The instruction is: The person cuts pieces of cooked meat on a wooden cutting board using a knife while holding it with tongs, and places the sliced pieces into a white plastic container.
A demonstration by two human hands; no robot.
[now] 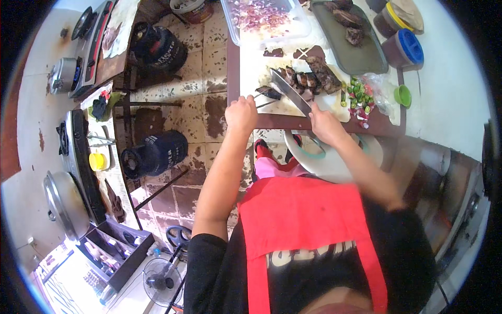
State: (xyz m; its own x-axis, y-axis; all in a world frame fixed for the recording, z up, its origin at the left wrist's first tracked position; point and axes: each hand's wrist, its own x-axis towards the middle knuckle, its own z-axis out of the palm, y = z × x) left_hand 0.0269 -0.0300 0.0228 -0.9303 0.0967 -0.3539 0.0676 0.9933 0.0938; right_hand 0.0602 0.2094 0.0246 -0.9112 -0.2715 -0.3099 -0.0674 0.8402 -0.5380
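Note:
My left hand (241,114) grips thin metal tongs (267,104) at the front edge of a white cutting board (280,108). The tongs' tips reach a dark-crusted piece of grilled meat (268,92). A large kitchen knife (291,93) is in my right hand (326,122), its blade slanting up and left across the meat. Cut chunks of browned meat (302,79) lie just beyond the blade. Beside them is a larger uncut slab (326,76). Whether the edge touches meat or board is hard to tell.
Chopped green chillies (359,94) and a plastic bag (378,90) lie right of the board, near a small green cup (402,96). Behind stand a tray (355,59) with more meat and a clear tub (296,33) of chopped onions. A white plastic chair (333,163) stands under the table edge.

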